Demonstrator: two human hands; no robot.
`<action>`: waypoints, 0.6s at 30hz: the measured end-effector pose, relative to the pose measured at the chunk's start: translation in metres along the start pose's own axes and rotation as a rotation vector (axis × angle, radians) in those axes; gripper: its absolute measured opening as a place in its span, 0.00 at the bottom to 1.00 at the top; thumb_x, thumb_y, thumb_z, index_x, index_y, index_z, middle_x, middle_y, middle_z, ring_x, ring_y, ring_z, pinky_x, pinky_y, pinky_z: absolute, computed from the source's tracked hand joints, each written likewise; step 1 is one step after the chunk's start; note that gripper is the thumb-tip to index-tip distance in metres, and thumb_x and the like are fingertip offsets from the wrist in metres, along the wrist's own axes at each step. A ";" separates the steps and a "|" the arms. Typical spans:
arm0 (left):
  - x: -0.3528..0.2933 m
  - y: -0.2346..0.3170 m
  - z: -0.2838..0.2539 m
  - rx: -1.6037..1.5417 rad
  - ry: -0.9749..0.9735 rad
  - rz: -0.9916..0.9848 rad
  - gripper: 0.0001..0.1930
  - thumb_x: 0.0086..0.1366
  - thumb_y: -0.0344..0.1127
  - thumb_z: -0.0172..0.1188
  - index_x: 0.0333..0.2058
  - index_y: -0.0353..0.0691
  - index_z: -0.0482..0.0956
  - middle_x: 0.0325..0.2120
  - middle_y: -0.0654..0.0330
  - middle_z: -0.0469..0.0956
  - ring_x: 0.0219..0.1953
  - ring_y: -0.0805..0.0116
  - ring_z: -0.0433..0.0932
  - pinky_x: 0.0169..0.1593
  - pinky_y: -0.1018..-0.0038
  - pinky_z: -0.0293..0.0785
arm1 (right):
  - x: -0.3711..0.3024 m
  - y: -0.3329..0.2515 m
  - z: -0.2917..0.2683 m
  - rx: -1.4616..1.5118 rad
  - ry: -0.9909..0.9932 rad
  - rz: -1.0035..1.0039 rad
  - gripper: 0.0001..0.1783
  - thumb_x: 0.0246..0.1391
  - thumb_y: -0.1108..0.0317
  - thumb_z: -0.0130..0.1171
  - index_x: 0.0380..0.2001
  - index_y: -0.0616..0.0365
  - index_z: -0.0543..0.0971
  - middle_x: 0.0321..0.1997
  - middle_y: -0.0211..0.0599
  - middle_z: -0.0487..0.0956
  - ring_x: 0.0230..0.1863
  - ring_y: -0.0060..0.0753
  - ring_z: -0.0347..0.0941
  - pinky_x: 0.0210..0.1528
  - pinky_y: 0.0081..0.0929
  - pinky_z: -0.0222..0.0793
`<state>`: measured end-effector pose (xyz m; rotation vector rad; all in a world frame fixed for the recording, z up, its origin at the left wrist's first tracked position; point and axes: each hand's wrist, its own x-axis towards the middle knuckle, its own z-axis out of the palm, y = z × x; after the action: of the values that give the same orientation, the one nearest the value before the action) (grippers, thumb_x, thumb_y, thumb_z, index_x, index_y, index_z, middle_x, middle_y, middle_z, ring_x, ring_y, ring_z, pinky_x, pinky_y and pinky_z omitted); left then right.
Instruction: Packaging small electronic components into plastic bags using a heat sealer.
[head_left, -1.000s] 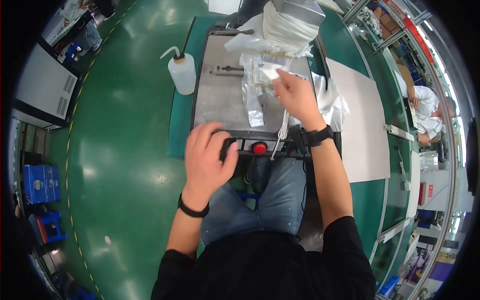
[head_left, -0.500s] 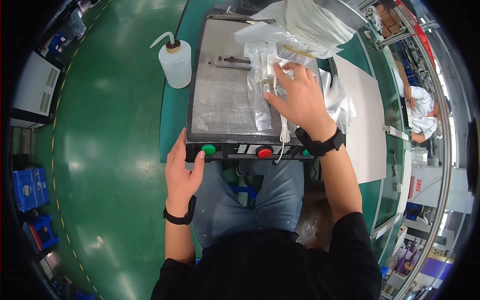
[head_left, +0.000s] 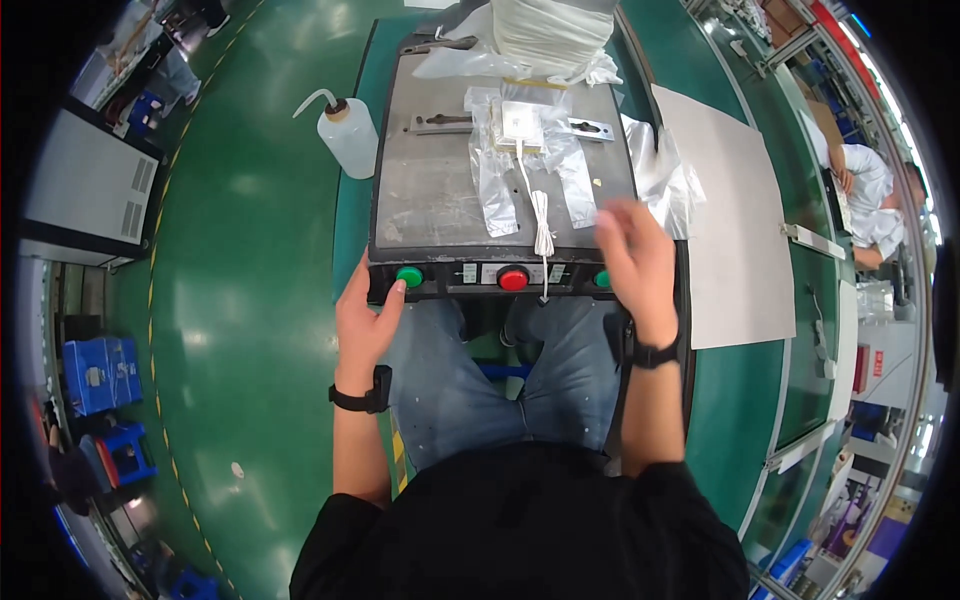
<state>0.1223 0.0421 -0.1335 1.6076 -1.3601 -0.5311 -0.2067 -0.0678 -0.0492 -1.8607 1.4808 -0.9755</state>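
Note:
A white charger-like block (head_left: 522, 122) lies on clear plastic film (head_left: 494, 195) on the metal plate (head_left: 420, 205) of a bench machine. Its bundled white cable (head_left: 542, 222) runs over the front edge, the end hanging by the red button (head_left: 513, 279). My left hand (head_left: 364, 325) rests at the machine's front left corner, fingers spread along the side and thumb at the left green button (head_left: 409, 276). Beside the front right corner, my right hand (head_left: 640, 268) is raised and partly blurred, thumb apart from the fingers, holding nothing. It is near the right green button (head_left: 601, 279).
Behind the block is a thick stack of clear plastic bags (head_left: 553, 38). A wash bottle (head_left: 347, 142) stands left of the machine. Crumpled film (head_left: 665, 180) and a large pale board (head_left: 735, 230) lie to the right. Another person (head_left: 868, 170) works at the far right.
My right hand has left the white block and moved back toward me and right, to the front right corner. The left hand stays at the left green button. The view has shifted slightly.

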 end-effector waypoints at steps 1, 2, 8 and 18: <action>0.000 0.003 -0.003 -0.028 -0.032 -0.029 0.33 0.64 0.31 0.66 0.66 0.30 0.68 0.59 0.47 0.78 0.59 0.58 0.79 0.63 0.67 0.71 | -0.025 0.019 -0.002 0.192 0.063 0.101 0.16 0.69 0.60 0.58 0.41 0.66 0.79 0.32 0.37 0.80 0.31 0.26 0.75 0.41 0.26 0.73; -0.002 0.003 -0.004 -0.019 -0.024 -0.032 0.33 0.64 0.31 0.66 0.66 0.30 0.68 0.59 0.47 0.78 0.59 0.58 0.79 0.63 0.67 0.71 | -0.046 0.039 0.000 0.385 0.123 0.204 0.16 0.70 0.61 0.57 0.34 0.65 0.79 0.24 0.31 0.77 0.23 0.21 0.70 0.34 0.22 0.70; -0.002 -0.007 0.007 -0.041 0.007 -0.063 0.29 0.65 0.33 0.67 0.62 0.28 0.72 0.52 0.49 0.83 0.52 0.65 0.81 0.57 0.70 0.74 | -0.076 0.072 0.007 0.441 0.055 0.158 0.14 0.67 0.63 0.61 0.29 0.62 0.79 0.28 0.32 0.76 0.28 0.22 0.71 0.33 0.24 0.68; 0.000 -0.048 0.012 -0.181 -0.106 -0.043 0.20 0.74 0.32 0.60 0.58 0.24 0.74 0.52 0.53 0.81 0.52 0.70 0.77 0.58 0.71 0.72 | -0.035 -0.064 -0.067 0.181 -0.023 -0.566 0.11 0.47 0.75 0.65 0.28 0.58 0.71 0.31 0.38 0.71 0.39 0.49 0.71 0.40 0.40 0.69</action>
<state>0.1382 0.0350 -0.1800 1.4809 -1.3171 -0.7533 -0.2292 -0.0178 0.0335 -2.1870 0.8205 -1.2845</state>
